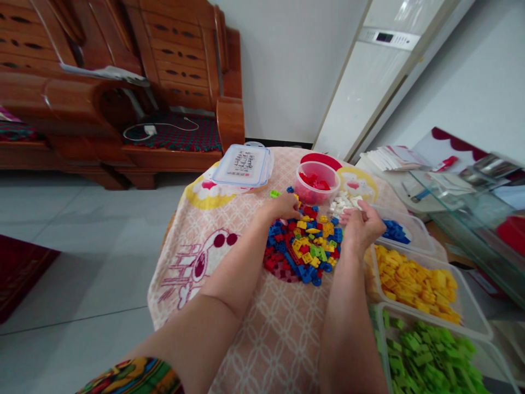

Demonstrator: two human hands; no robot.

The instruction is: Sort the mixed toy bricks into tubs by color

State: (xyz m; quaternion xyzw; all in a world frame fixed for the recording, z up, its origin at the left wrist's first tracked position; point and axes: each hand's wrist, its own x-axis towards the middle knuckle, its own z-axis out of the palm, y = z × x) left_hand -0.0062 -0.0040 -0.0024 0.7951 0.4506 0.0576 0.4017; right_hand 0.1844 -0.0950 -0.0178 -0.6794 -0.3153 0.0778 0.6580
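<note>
A mixed pile of toy building bricks (307, 241) in red, blue, yellow and green lies on the tablecloth in front of me. My left hand (285, 207) reaches to the pile's far left edge, its fingers bent together among the bricks; what they hold, if anything, is hidden. Over a small heap of white bricks (342, 202) is my right hand (365, 221), with its fingers apart and no brick plainly visible in them. Behind the pile stands a round clear tub (318, 194) with red bricks inside.
Along the right side stand clear boxes of blue bricks (396, 232), yellow bricks (414, 282) and green bricks (435, 355). A lidded plastic box (241, 167) is at the table's back left, and a red lid (322, 160) lies behind the tub. A glass shelf (471, 208) adjoins at right.
</note>
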